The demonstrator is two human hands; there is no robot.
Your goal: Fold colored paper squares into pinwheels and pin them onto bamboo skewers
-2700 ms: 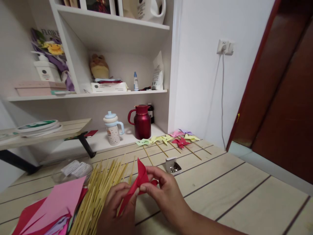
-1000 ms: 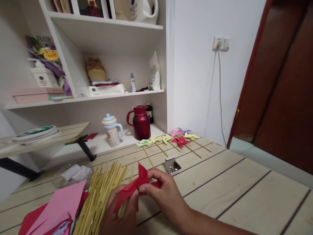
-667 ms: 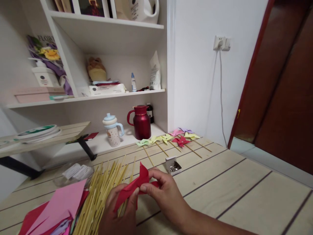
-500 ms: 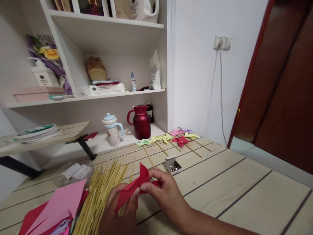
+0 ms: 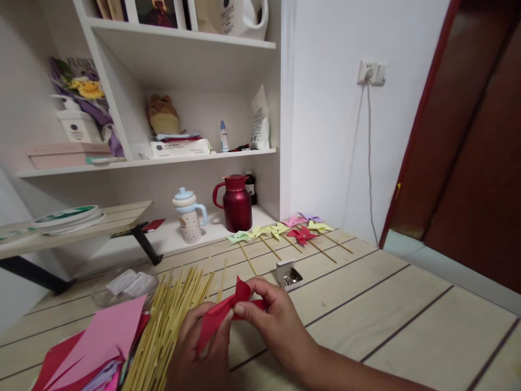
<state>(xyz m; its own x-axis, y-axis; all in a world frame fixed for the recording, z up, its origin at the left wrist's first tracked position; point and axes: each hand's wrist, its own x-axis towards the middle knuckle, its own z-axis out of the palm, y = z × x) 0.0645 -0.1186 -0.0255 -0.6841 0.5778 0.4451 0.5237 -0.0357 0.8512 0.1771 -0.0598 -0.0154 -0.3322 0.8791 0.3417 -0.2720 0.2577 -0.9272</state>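
Both hands on one folded red paper piece (image 5: 223, 314), held just above the wooden tabletop (image 5: 366, 315). Left hand (image 5: 199, 353) closed on its lower left flap, thumb on top; right hand (image 5: 277, 326) pinching the centre between thumb and forefinger, remaining fingers curled loosely. Paper pleated into pointed vanes, one tip standing up just above the pinch. Directly left of the grip, and partly under the left hand: one loose bundle of bamboo skewers (image 5: 171, 315), too many and too overlapped to count. Further left of that: a stack of coloured paper sheets (image 5: 97, 342), pink on top, red beneath; sheet count cannot be told. Just beyond the right hand: one small open box of metal pins (image 5: 288, 274). Well beyond the grip, along the far table edge: finished paper pinwheels on sticks (image 5: 285, 231), about six, in green, yellow, pink, red and purple. Behind those, on the low shelf: one dark red thermos jug (image 5: 236, 203) and one lidded cup with blue handle (image 5: 188, 217).
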